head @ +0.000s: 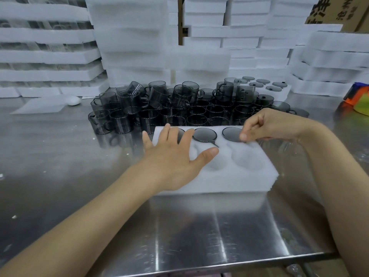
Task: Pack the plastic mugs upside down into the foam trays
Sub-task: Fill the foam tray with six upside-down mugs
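A white foam tray lies on the steel table in front of me. Its far row holds dark smoky mugs upside down: one in the middle, one on the right, and a left one mostly hidden by my fingers. The near pockets hold nothing. My left hand lies flat on the tray's left part, fingers spread. My right hand is curled at the right mug, thumb and forefinger pinching its edge. Behind the tray stands a pile of loose mugs.
Stacks of white foam trays wall off the back and both sides. A filled tray sits back right, a cardboard box above it. A colourful object lies at the right edge. The table's front edge is near me.
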